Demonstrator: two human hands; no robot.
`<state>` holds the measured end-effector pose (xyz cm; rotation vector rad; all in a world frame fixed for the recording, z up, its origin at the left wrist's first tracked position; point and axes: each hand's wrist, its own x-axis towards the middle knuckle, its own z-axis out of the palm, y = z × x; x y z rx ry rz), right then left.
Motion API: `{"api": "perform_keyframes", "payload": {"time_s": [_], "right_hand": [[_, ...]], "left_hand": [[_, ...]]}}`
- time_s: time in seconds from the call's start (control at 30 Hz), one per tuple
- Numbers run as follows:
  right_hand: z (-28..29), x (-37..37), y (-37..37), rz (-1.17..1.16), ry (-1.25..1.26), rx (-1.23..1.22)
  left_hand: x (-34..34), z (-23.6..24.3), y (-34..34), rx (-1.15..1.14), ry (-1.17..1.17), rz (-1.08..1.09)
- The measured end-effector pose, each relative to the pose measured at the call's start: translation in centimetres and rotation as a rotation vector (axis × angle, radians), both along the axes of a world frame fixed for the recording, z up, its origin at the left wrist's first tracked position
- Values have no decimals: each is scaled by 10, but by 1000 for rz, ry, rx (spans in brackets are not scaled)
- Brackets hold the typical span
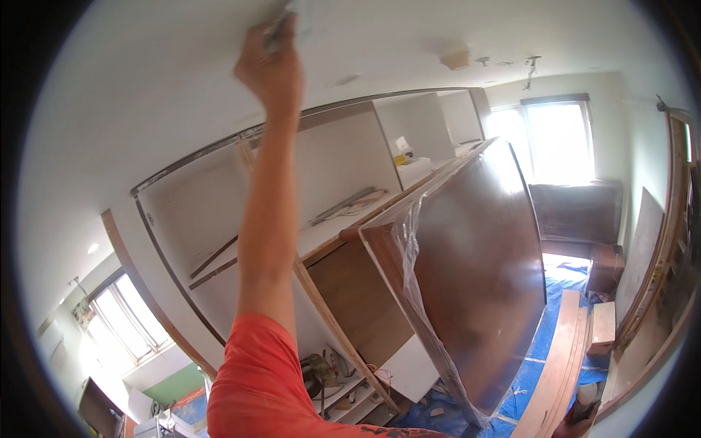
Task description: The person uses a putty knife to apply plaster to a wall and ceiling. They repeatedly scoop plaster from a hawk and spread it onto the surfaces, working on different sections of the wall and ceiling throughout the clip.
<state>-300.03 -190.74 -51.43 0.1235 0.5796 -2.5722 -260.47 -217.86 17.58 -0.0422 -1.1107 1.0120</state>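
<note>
My left arm in a red sleeve reaches up past the cabinets. My left hand (272, 69) is closed around a grey hand tool, apparently a putty knife (280, 29), held up at the white ceiling (175, 66). Motion smears the tool's far end, so I cannot see how its blade meets the surface. A brownish, shadowed shape (580, 417) at the lower right edge may be my right hand; its fingers cannot be made out.
Below, a large brown panel (475, 270) in clear plastic leans against open white cabinets (328, 153). Long boards (558, 365) lie on blue sheeting (526, 376). Loose strips (354, 204) rest on a shelf. Wires (531, 69) hang from the ceiling near a bright window (558, 139).
</note>
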Motion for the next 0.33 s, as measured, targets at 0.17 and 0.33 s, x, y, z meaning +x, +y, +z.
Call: {"api": "perform_keyframes", "payload": {"time_s": [0.17, 0.33], "right_hand": [[21, 22, 40, -183, 305, 178], [20, 28, 46, -145, 287, 234]], "left_hand": [[18, -8, 46, -40, 103, 524], [28, -13, 64, 124, 3, 570]]}}
